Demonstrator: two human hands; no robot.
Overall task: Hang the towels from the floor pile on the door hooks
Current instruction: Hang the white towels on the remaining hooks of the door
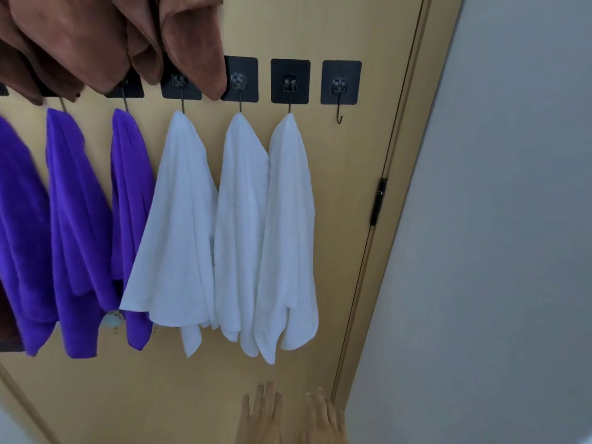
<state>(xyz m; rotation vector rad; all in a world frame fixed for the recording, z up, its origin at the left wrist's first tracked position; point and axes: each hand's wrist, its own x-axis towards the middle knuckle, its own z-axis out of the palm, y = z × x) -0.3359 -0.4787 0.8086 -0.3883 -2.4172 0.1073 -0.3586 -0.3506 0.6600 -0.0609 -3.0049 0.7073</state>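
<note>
So the door [362, 219] is looking pretty full right now. Three white towels are hanging side by side off the black stick-on hooks: the left white towel [173, 225], the middle white towel [240, 225] and the right white towel [288, 225], all overlapping a bit at the edges. Left of those, three purple towels [80, 219] are hanging in the same row, and brown towels [96, 36] are drooping down from higher up, covering some of the hook plates. The last hook [340, 91] on the right, nearest the hinge [378, 200], is sitting bare with nothing on it.

Both hands are poking into the bottom of the shot, just under the white towels. The left hand [261, 415] and the right hand [323, 418] are both showing straight, relaxed fingers, side by side, holding nothing. Grey wall [496, 219] is running down the right side.
</note>
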